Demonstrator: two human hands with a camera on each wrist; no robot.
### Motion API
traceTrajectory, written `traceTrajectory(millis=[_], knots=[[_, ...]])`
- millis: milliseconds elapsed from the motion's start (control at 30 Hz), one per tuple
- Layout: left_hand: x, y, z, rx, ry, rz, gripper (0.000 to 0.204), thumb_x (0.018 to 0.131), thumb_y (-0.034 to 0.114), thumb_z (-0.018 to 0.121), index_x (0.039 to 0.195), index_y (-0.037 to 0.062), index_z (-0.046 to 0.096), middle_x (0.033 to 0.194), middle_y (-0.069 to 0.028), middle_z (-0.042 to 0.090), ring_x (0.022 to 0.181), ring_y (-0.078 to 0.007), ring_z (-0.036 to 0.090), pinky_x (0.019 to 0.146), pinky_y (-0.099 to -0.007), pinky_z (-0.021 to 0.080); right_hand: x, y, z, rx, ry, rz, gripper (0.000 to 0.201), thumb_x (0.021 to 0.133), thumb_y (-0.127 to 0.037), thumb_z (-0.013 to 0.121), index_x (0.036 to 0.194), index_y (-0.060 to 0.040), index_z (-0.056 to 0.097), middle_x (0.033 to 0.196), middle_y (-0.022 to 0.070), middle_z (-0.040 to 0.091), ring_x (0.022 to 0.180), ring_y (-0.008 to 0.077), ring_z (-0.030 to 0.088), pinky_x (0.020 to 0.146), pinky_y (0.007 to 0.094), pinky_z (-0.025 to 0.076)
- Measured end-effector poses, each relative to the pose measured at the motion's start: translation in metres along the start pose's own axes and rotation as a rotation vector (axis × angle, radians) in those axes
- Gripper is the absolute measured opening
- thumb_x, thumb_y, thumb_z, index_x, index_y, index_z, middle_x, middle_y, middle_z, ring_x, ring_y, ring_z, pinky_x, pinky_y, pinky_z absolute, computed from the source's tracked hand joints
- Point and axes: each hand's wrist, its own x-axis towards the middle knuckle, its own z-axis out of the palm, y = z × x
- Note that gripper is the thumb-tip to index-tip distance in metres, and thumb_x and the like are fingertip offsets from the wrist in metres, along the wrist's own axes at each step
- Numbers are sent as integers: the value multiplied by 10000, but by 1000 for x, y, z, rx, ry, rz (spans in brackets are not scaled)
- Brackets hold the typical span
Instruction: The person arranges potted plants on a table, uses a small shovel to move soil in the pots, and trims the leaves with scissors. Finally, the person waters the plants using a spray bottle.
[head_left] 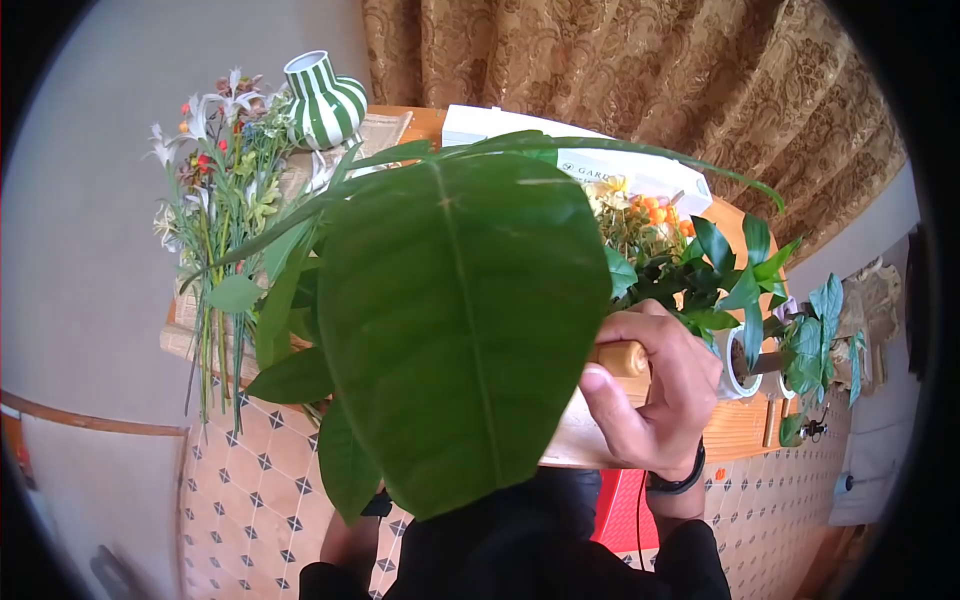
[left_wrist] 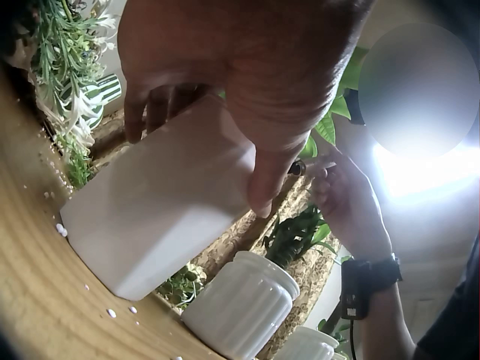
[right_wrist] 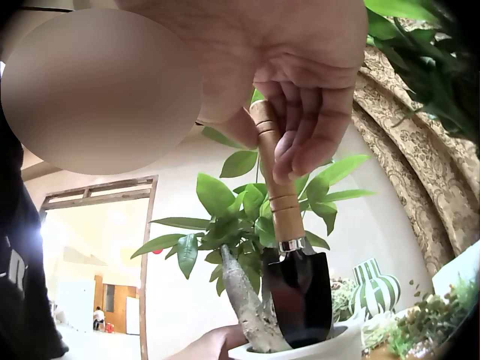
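Note:
My right hand [head_left: 670, 385] grips a garden trowel [right_wrist: 300, 296] by its wooden handle [head_left: 622, 358]. In the right wrist view the trowel's black blade points down into a white pot [right_wrist: 341, 346], beside the thick trunk [right_wrist: 251, 304] of a leafy green plant. In the left wrist view my left hand [left_wrist: 225, 64] holds this tall, smooth-sided pot [left_wrist: 165, 195] near its top, thumb on one side and fingers on the other. The pot leans on the wooden table [left_wrist: 45, 300]. A big leaf [head_left: 465, 320] hides the pot and my left hand in the head view.
A green-striped vase [head_left: 325, 105] and cut flowers [head_left: 225, 180] lie at the left. Behind stands a white box [head_left: 500, 128]. Toward the right are orange flowers [head_left: 655, 212] and potted plants [head_left: 740, 370]. Ribbed white pots [left_wrist: 244, 307] and scattered white grains [left_wrist: 61, 230] are near the held pot.

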Motion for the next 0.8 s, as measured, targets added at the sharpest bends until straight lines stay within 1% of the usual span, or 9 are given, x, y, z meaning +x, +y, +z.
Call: traceTrajectory(millis=[33, 133, 267, 333, 400, 533, 633, 733, 800], knots=[[0, -1, 0, 29, -32, 16, 710, 686, 152, 937, 1289, 27, 584, 1187, -101, 659, 1033, -198, 662, 895, -325, 552, 3, -1, -1, -37, -13, -44, 265, 800, -61, 799, 989, 34, 640, 802, 148, 663, 651, 246, 665, 550, 312, 517], [-3, -16, 7, -10, 158, 41, 738, 682, 163, 941, 1303, 29, 565, 1203, -103, 648, 1072, -203, 645, 918, -333, 537, 11, -2, -2, -66, -49, -118, 271, 816, -62, 777, 1014, 43, 625, 837, 149, 661, 650, 242, 664, 541, 316, 518], [-5, -30, 0, -6, 48, 15, 719, 669, 188, 952, 1270, 42, 584, 1194, -94, 641, 1080, -204, 632, 917, -340, 526, 15, 1, -3, -47, -203, -164, 279, 847, -91, 738, 1055, 38, 604, 886, 136, 638, 640, 246, 652, 521, 345, 516], [-8, -38, -1, -3, 5, -7, 719, 663, 200, 956, 1260, 45, 588, 1185, -91, 642, 1068, -202, 634, 908, -342, 526, 14, 1, -2, -64, -219, -164, 273, 860, -121, 724, 1054, 28, 603, 905, 125, 624, 639, 257, 646, 519, 362, 512], [-6, -35, -2, 141, 2, 13, 716, 656, 217, 959, 1246, 48, 591, 1162, -87, 648, 1041, -202, 641, 901, -345, 527, 14, 1, -2, -77, -269, -165, 263, 861, -127, 724, 1041, 21, 600, 925, 124, 628, 642, 261, 650, 522, 361, 516], [-9, -40, -1, 86, 9, -72, 710, 649, 246, 962, 1225, 48, 598, 1144, -88, 651, 1007, -207, 649, 884, -348, 529, 12, 4, 1, -53, -254, -181, 257, 866, -136, 721, 1030, 16, 596, 930, 124, 627, 633, 266, 645, 523, 363, 519], [-9, -42, -3, 135, -13, -40, 731, 652, 262, 961, 1238, 46, 582, 1148, -87, 648, 1005, -214, 647, 874, -351, 531, 9, 4, -2, -27, -273, -152, 254, 860, -130, 720, 1024, 16, 592, 922, 122, 628, 629, 260, 644, 518, 359, 519], [-9, -40, -2, 199, 27, 46, 770, 650, 271, 961, 1263, 41, 557, 1148, -83, 646, 1006, -216, 646, 869, -355, 532, 8, 6, -1, -8, -197, -155, 256, 849, -121, 722, 1023, 17, 593, 913, 116, 627, 628, 249, 643, 509, 352, 513], [-14, -43, 0, 91, 33, -102, 798, 649, 274, 961, 1284, 40, 537, 1157, -82, 643, 1020, -215, 642, 877, -357, 530, 7, 6, 0, -42, -186, -176, 263, 839, -114, 726, 1026, 17, 597, 906, 111, 627, 623, 240, 639, 500, 347, 506]])
